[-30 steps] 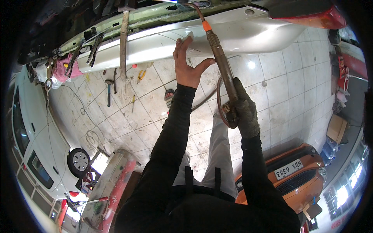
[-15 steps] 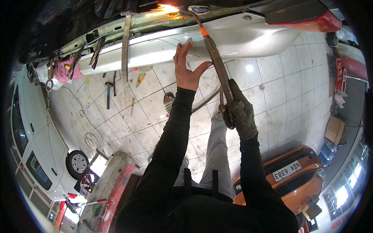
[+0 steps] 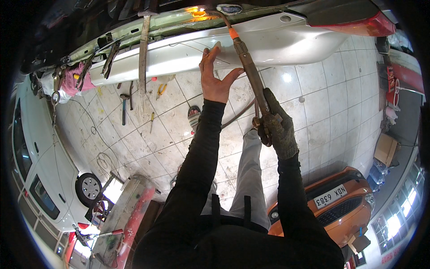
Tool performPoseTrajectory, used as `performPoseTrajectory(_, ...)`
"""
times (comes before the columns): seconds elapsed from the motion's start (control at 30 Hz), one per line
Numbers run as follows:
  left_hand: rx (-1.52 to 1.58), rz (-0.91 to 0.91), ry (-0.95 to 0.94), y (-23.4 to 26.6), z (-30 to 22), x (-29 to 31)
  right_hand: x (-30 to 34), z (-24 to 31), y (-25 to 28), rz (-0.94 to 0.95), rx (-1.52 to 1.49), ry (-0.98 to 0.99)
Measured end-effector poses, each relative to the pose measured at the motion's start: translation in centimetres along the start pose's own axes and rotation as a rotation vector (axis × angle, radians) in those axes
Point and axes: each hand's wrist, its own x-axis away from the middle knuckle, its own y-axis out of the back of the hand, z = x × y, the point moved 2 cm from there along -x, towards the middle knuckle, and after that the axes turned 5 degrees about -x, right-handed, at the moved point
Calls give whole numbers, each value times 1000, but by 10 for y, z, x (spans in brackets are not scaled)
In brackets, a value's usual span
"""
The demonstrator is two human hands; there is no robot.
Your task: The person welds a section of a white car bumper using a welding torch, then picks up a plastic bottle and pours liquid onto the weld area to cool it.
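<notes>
My right hand [image 3: 281, 127], in a grey-green work glove, is closed around the handle of a gas torch [image 3: 253, 78]. The torch's bent nozzle, with an orange band below it, points at a glowing orange patch [image 3: 199, 16] on the light green metal edge. My bare left hand [image 3: 215, 78] has its fingers stretched out at the silver bumper [image 3: 264, 45], thumb spread towards the torch. A thin wire [image 3: 190, 46] crosses by its fingertips; whether they hold it I cannot tell. A hose [image 3: 239, 115] hangs behind the torch.
Locking pliers [image 3: 109, 60] and a long metal bar [image 3: 144, 54] hang on the car's edge at the left. On the tiled floor lie a hammer [image 3: 124, 107], yellow pliers [image 3: 161, 91] and a screwdriver [image 3: 152, 122]. An orange car [image 3: 340, 215] stands behind me, right.
The bright flare at the torch tip has shrunk to a smaller orange glow. The torch has shifted very slightly; my left hand stays almost in place.
</notes>
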Motion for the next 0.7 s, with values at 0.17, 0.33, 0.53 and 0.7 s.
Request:
performPoseTrajectory(0.17, -12, -10, -7, -1, 3, 0, 1, 3, -1, 7, 9, -1)
performPoseTrajectory(0.33, 1, -16, -15, -1, 2, 0, 1, 5, -1, 10, 15, -7)
performPoseTrajectory(0.53, -3, -18, -5, -1, 0, 0, 1, 4, 1, 3, 44, -9)
performPoseTrajectory(0.7, -30, -15, -5, -1, -2, 0, 1, 7, -1, -7, 46, -6)
